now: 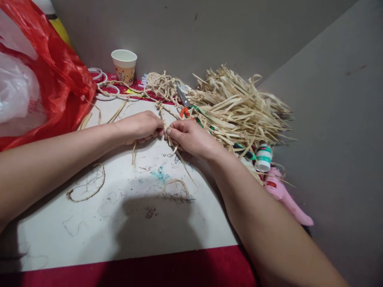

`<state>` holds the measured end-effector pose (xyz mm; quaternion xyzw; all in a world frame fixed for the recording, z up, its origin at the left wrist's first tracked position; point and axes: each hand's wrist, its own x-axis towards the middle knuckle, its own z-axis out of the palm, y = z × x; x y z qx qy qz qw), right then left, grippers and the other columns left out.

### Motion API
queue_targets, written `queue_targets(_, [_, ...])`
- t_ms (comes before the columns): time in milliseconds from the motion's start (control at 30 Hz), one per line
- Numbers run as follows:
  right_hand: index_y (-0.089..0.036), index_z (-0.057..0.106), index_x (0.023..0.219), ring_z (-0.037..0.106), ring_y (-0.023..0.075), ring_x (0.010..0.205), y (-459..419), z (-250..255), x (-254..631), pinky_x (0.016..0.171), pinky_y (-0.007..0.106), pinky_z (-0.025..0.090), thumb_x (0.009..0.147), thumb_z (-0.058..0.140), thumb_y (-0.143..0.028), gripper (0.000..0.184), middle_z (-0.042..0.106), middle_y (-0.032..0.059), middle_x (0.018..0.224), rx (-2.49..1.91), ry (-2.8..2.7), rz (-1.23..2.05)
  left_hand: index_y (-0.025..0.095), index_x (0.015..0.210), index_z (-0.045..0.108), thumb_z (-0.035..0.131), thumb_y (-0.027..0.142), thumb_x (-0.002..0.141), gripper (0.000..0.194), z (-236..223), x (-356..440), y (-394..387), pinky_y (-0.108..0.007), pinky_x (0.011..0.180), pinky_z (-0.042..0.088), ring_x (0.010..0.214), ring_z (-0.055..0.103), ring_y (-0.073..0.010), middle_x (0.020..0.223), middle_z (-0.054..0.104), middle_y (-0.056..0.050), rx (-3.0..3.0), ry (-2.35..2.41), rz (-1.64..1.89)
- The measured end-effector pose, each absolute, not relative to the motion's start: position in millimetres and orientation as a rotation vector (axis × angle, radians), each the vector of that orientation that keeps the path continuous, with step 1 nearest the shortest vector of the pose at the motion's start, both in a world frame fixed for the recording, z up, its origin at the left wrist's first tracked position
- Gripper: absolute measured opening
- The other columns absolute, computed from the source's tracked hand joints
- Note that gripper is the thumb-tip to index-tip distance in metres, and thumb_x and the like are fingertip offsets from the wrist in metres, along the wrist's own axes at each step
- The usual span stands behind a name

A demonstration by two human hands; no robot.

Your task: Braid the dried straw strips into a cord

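Observation:
A braid of pale straw runs up from between my hands toward the back of the white board. My left hand is closed at the braid's left side, its fingertips pinching strands there. From the right, my right hand pinches the lower part of the braid between thumb and fingers. Loose straw strands trail below my right hand onto the board. Just behind my right hand lie scissors, dark-bladed with an orange part near the pivot, partly covered by straw.
A big heap of dry straw leans by the wall at right, with a white-and-green bottle and a pink object beside it. A paper cup stands at the back. A red plastic bag fills the left. Straw scraps litter the white board.

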<state>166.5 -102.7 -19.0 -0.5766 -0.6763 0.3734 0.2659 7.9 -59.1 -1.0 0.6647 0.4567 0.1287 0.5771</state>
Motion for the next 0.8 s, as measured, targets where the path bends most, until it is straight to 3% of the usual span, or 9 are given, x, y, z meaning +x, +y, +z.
queue_targets(367, [-0.015,0.045,0.058,0.035,0.0087,0.054,-103,-16,160,0.053,0.022,0.026,0.081,0.047,-0.020,0.023,0.040,-0.0034,0.054,-1.614,-2.047,0.670,0.015,0.058,0.054,0.054,0.017,0.073,0.015,-2,11,-59,-0.022,0.036,0.015,0.031,0.025,-0.0039,0.038,0.033,0.006,1.522,1.123,0.325])
queue_targets(667, [-0.013,0.056,0.068,0.041,0.0095,0.055,-108,-3,165,0.053,0.022,0.028,0.081,0.050,-0.020,0.016,0.050,-0.0015,0.056,-1.702,-1.974,0.696,0.012,0.067,0.063,0.055,0.020,0.073,0.012,-5,12,-60,-0.024,0.041,0.018,0.034,0.027,-0.0040,0.039,0.036,0.005,1.603,1.184,0.366])
queue_targets(800, [-0.015,0.050,0.056,0.033,0.0064,0.039,-109,1,161,0.041,0.021,0.022,0.080,0.050,-0.017,0.024,0.042,-0.0032,0.043,-1.751,-1.697,1.009,0.013,0.066,0.062,0.056,0.021,0.074,0.013,-5,14,-62,-0.023,0.043,0.017,0.035,0.026,-0.0031,0.040,0.036,0.006,1.635,1.221,0.368])
